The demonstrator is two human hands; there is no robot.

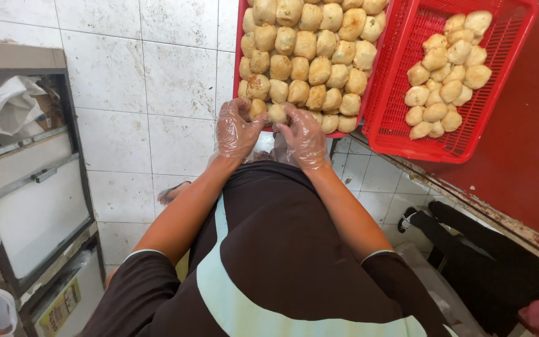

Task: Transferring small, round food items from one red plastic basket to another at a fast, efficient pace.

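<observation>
White floor tiles point(176, 81) fill the left of the head view, beside a grey metal cabinet point(26, 187) with a crumpled white bag point(10, 103) on top. At centre, the left hand point(235, 131), in a clear plastic glove, has its fingers point(242, 107) curled narrowly on a browned bun point(257, 108) at the near edge of the red tray point(239, 50). The right hand point(305, 137), also gloved, pinches the neighbouring bun point(277, 113) in the same front row. Both buns remain in the tray, touching the packed rows behind. Further right, a red slotted basket point(500, 81) holds a smaller heap of paler buns point(445, 75) on a dark red table point(525, 156). Risk, as judged: buns baked together may tear when pulled apart, and one near the tray edge could slip from the slick gloves to the floor.
</observation>
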